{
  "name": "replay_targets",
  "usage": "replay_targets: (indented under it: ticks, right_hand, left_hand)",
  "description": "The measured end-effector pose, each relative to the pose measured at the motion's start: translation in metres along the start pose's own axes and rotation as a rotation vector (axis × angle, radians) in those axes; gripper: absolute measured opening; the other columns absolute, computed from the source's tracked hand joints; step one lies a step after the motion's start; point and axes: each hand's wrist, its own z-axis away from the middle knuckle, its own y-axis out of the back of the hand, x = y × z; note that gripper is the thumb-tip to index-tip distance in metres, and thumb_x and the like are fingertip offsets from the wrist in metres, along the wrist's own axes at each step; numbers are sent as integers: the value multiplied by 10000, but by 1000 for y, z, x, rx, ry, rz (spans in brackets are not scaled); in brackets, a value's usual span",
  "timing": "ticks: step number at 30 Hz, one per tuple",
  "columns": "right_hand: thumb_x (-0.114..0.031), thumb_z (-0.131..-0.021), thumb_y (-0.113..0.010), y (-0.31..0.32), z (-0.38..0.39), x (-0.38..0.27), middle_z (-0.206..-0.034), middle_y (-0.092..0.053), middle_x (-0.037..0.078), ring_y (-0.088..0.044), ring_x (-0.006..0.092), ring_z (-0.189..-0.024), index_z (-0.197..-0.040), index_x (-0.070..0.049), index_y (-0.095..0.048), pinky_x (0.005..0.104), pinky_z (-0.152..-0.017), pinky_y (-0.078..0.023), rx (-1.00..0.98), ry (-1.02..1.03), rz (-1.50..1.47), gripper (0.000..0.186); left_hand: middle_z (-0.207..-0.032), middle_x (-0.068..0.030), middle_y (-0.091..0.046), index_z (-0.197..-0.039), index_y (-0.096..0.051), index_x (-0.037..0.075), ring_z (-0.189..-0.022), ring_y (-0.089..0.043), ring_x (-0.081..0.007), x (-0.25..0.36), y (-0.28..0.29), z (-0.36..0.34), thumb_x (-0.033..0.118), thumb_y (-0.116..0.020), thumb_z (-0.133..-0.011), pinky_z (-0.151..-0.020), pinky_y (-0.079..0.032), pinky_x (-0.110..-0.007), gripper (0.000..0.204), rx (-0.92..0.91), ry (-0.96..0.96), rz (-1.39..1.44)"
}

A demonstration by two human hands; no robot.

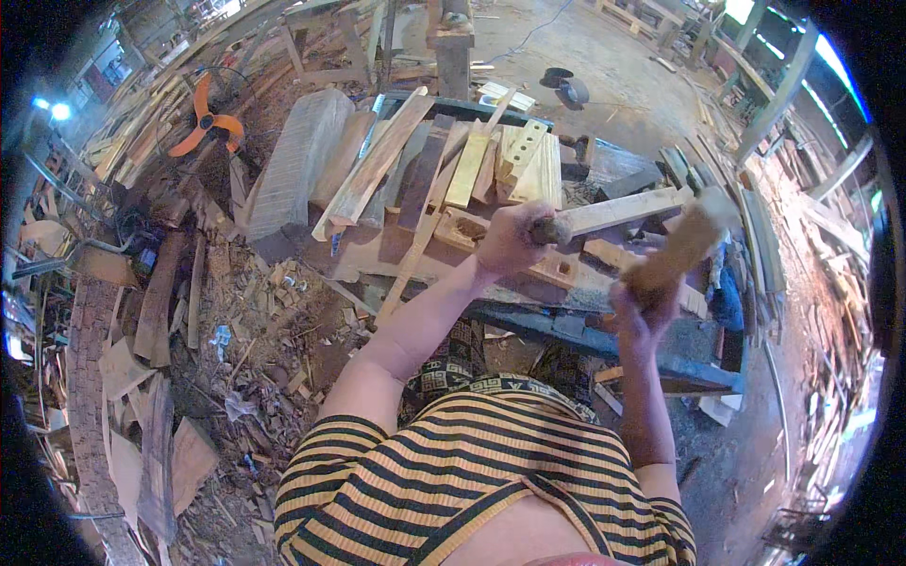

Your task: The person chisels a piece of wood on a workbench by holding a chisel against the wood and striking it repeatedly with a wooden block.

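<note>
My left hand (510, 241) is closed round a dark, short tool handle (545, 229) over the bench, beside a pale wooden bar (623, 211). Below it lies a pale block with holes cut in it (552, 267). My right hand (642, 307) grips a motion-blurred wooden mallet or block (684, 241), raised at the bench's right side. A small piece with a row of holes (522, 151) lies among the stacked boards, behind my left hand.
The workbench (661, 344) carries several boards (368, 170) and a large grey timber (293, 179). An orange fan (215, 123) stands at back left. Wood scraps (156, 443) cover the ground at left; long offcuts (830, 245) pile at far right. A wooden post (448, 47) stands behind.
</note>
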Motion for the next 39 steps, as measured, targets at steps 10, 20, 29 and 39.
replay_targets:
  ticks: [10, 20, 29, 39]
  right_hand:
    - [-60, -689, -737, -1, 3, -6, -971, -601, 86, -558, 149, -845, -1096, -10, -494, 286, -739, -454, -133, -162, -40, 476]
    - [-99, -645, -727, -1, 12, 11, -801, -536, 12, -520, 120, -734, -1060, -27, -509, 266, -660, -448, -402, -130, 363, 474]
    - [-11, -703, -665, -16, 10, 18, -797, -524, 10, -502, 90, -655, -1039, -41, -506, 234, -552, -411, -299, -84, 134, 373]
    - [-70, -686, -722, -12, 11, 17, -823, -534, 20, -522, 110, -732, -1040, -39, -504, 252, -626, -437, -204, -13, 99, 417]
  left_hand:
    - [-813, -154, -643, -884, -617, 56, -772, -647, -335, -1, -2, -2, 115, -706, -645, -668, -516, -374, 262, -82, 59, -129]
    - [-822, -148, -647, -925, -628, 75, -802, -644, -345, -5, -1, 2, 141, -721, -622, -681, -523, -394, 324, -194, -80, -252]
    - [-789, -154, -634, -900, -615, 85, -767, -641, -353, -8, 3, 0, 128, -717, -648, -642, -510, -390, 276, -157, 77, -145]
    - [-801, -152, -643, -914, -624, 94, -786, -644, -356, -14, -11, 7, 199, -726, -661, -657, -521, -407, 292, -207, -111, -223]
